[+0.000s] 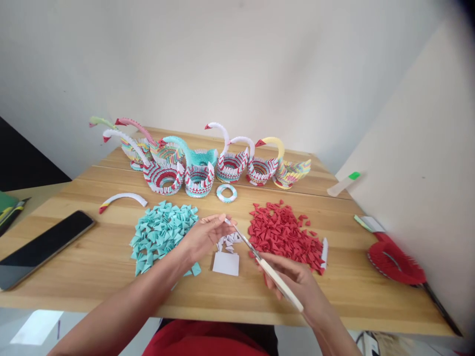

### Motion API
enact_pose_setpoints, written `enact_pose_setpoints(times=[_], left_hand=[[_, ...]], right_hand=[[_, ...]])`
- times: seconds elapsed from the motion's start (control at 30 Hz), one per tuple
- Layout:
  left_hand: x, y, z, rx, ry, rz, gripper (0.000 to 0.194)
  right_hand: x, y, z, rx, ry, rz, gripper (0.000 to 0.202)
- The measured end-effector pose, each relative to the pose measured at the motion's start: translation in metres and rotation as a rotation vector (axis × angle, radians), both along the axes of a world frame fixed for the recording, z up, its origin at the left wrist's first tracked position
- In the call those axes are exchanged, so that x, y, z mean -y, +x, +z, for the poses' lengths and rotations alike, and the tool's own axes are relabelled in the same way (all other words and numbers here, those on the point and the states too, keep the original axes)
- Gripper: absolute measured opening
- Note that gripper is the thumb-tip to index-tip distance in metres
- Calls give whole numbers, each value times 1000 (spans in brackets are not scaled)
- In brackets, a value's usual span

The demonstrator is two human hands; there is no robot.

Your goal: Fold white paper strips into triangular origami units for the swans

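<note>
My left hand (208, 234) pinches a small folded white paper piece (227, 221) between thumb and fingers above the table's middle. My right hand (293, 279) is closed around white-handled scissors (269, 269), seen nearly edge-on. Their metal tip reaches up to the white piece at my left fingertips. Below lie several small white paper triangles (230, 239) and a stack of white paper rectangles (226, 263). A heap of turquoise folded triangles (163, 230) spreads beside my left forearm. Red folded triangles (282, 230) are heaped beyond my right hand.
Several folded-paper swans (163, 175) stand along the back. A blue-and-white paper ring (226, 193) lies before them. At left are a curved white neck piece (124, 197) and a phone (46, 247). A red paper piece (395, 262) and a green-tipped tube (343, 184) are at right.
</note>
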State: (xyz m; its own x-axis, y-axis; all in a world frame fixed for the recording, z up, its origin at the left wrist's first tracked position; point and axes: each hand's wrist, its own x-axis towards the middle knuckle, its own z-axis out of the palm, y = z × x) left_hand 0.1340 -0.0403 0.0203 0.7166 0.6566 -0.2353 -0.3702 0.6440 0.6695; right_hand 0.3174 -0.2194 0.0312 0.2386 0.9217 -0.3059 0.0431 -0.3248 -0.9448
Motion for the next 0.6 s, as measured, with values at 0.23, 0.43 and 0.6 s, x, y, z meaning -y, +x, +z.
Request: enact_pose_setpoints(times=[0.23, 0.43, 0.6], left_hand=[[1, -1, -3, 30, -41, -65, 24], [1, -1, 0, 40, -55, -79, 27], [1, -1, -1, 48, -81, -89, 26]], right_hand=[[-2, -1, -2, 107, 69, 25, 46], [-3, -5, 6, 121, 44, 9, 47], [-1, -4, 4, 116, 36, -6, 46]])
